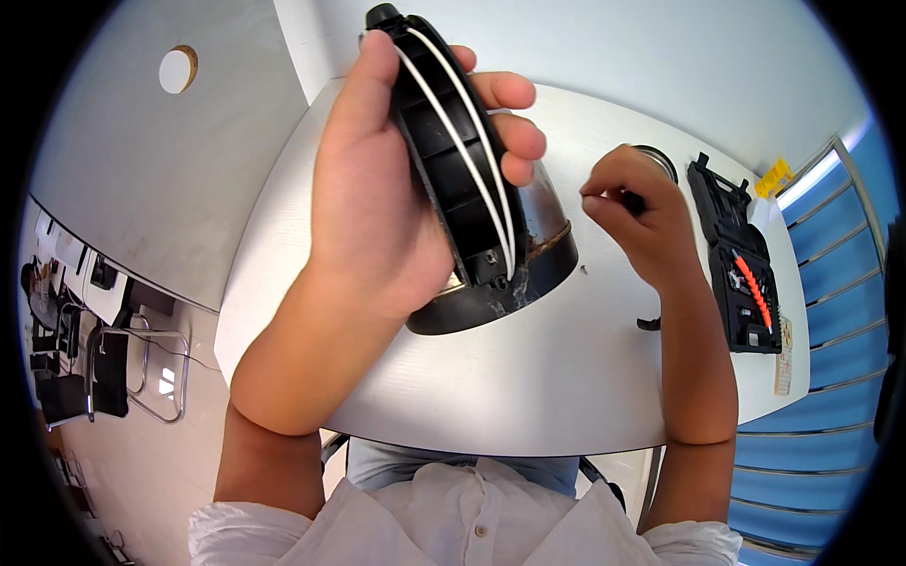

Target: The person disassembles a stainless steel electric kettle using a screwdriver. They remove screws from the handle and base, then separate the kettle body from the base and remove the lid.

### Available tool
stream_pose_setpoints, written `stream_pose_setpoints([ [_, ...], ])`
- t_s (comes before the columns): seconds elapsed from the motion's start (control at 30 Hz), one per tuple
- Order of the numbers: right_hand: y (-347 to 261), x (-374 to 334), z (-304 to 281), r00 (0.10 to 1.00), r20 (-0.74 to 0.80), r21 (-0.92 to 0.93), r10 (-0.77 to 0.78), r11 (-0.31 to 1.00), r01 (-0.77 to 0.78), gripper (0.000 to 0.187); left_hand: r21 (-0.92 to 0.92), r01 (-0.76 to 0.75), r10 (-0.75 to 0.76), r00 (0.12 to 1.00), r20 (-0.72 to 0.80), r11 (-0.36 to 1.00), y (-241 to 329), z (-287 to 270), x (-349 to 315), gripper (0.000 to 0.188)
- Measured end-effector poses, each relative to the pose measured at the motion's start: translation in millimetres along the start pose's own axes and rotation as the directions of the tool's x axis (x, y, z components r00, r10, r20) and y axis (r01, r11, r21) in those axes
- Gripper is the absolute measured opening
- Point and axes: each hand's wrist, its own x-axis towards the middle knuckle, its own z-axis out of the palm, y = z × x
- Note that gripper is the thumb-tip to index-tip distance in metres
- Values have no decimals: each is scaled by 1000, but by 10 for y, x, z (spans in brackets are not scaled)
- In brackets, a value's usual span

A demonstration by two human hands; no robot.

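Note:
My left hand [363, 179] is raised over the table, wrapped around a black curved kettle handle [444, 141]. The handle's hollow inner side faces me, with two white wires [462, 141] running along its length. Below and behind it is the kettle's shiny metal body [547, 203], which ends in a black base band [491, 307] and is partly hidden by the handle and hand. My right hand [642, 208] is off to the right, its thumb and fingertips pinched together. Something dark shows inside its curled fingers; its kind cannot be made out.
A round metal-rimmed item [661, 158] lies behind my right hand. Along the right edge lies an opened black tool case [717, 212] with an orange flexible shaft [752, 288]. A small black piece [648, 324] rests on the white table [528, 396]. Metal railings [830, 292] stand at right.

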Motion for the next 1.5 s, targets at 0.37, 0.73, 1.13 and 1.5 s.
stream_pose_setpoints([
  [0.37, -627, -336, 385, 942, -131, 11, -308, 950, 312, 20, 65, -70, 81, 979, -184, 995, -57, 122, -7, 40],
  [0.73, -678, -297, 444, 854, -111, -500, -508, 771, 394, 32, 146, -26, 69, 950, -303, 989, -52, 218, 0, 43],
  [1.13, -795, -260, 473, 908, -111, -490, -405, 817, 304, 22, 128, -12, 52, 948, -313, 992, -47, 247, -2, 42],
  [1.5, -797, -273, 614, 906, -227, -473, -358, 853, 219, 20, 116, 23, 21, 931, -365, 993, -10, 280, 3, 41],
])
